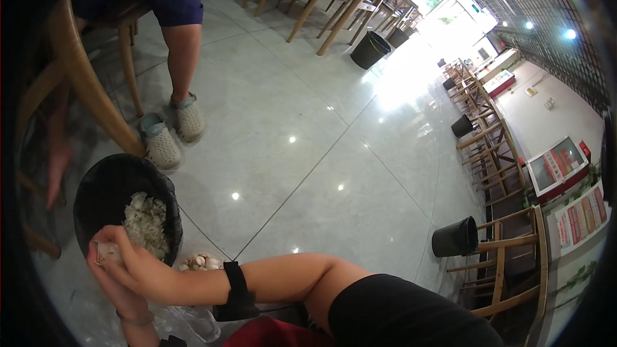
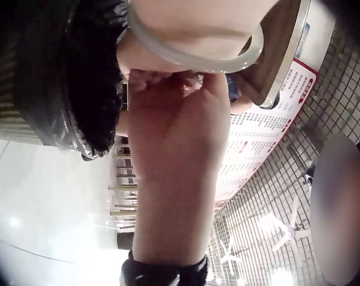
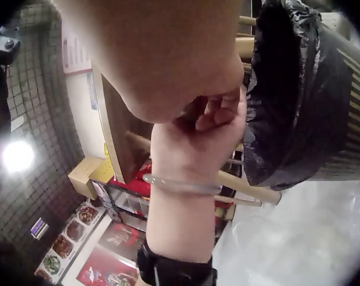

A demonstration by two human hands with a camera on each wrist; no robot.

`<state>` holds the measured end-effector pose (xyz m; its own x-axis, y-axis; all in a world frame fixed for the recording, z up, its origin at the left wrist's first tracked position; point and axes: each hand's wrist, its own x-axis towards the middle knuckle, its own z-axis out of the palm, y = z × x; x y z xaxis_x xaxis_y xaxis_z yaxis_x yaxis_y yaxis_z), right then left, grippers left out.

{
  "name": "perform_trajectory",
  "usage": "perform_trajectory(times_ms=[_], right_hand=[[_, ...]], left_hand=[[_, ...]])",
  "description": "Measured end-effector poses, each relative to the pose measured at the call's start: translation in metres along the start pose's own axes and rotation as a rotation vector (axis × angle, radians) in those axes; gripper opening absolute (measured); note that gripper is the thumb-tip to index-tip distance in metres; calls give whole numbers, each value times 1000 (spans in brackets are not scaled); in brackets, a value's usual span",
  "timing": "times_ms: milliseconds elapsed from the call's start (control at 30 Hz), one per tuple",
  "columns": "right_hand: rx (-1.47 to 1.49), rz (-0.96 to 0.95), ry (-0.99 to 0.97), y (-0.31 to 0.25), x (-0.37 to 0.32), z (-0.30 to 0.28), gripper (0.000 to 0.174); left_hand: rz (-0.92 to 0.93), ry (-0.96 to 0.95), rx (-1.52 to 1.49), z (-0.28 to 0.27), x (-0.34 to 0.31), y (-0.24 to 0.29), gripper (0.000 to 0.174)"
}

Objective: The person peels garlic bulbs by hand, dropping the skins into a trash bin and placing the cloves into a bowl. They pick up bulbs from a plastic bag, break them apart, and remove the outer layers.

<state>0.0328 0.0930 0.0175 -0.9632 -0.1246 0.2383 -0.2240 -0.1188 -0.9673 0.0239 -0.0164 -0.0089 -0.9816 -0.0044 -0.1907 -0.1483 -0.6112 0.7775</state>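
Both hands meet over the near side of a black-lined bin (image 1: 96,183). My right hand (image 1: 132,263) reaches in from the right with curled fingers, and my left hand (image 1: 116,292), above a bracelet, cups beneath it. Between them they grip a pale, whitish piece that looks like garlic (image 1: 109,252). White papery peels (image 1: 146,223) fill part of the bin. In the left wrist view the right hand (image 2: 177,113) lies against the left; in the right wrist view the left hand's fingers (image 3: 219,113) are curled, with the held piece hidden.
Pale cloves (image 1: 201,261) lie on the floor right of the bin, near clear plastic (image 1: 196,321). A seated person's clogs (image 1: 162,144) and a wooden chair (image 1: 96,83) stand beyond it. More bins (image 1: 454,238) and chairs line the tiled floor (image 1: 289,173).
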Motion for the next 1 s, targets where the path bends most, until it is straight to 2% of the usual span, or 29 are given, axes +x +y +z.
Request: perform_trajectory(times_ms=[33, 100, 133, 200, 233, 333, 400, 467, 533, 600, 667, 733, 800, 833, 900, 1000], right_hand=[[-10, 1, -8, 0, -2, 1, 41], [-87, 118, -76, -4, -4, 0, 45], [-124, 176, -112, -7, -4, -1, 47], [-121, 27, -152, -16, 0, -13, 52], [-117, -48, -171, -19, 3, -19, 54], [15, -97, -168, -15, 11, -25, 55], [14, -104, -142, -10, 14, -27, 45], [20, -48, 29, 3, 15, -25, 39], [73, 169, 54, -12, 20, -33, 33], [178, 229, 83, -15, 19, -34, 29], [169, 289, 2, -8, 20, -39, 31], [418, 276, -32, 0, 17, -30, 33], [442, 253, -70, -1, 15, -21, 33], [452, 254, -102, -3, 15, -20, 33], [422, 246, -90, -7, 14, -17, 34], [227, 217, -135, -6, 7, -20, 34]], left_hand=[[-38, -138, -49, -12, 6, -1, 42], [-117, -410, -143, -25, 15, 3, 45], [-79, -373, -44, -24, 13, 6, 43], [-5, -296, 153, -13, 9, 11, 39], [-37, -280, 89, -4, 5, 12, 37], [-98, -244, -9, 5, -1, 17, 34], [-105, -250, 43, -1, 5, 8, 34], [-280, -156, -181, 2, 9, 12, 37], [-221, -9, -145, 9, 10, 12, 37], [-194, 15, 1, 18, 7, 15, 39], [-163, 66, 70, 32, 7, 19, 40], [-192, -217, 29, 36, 6, 24, 40], [-92, -156, 297, 38, 0, 25, 44], [-28, -143, 316, 38, 0, 27, 41], [16, -132, 263, 40, -1, 26, 39], [2, -136, 130, 44, -2, 25, 31]])
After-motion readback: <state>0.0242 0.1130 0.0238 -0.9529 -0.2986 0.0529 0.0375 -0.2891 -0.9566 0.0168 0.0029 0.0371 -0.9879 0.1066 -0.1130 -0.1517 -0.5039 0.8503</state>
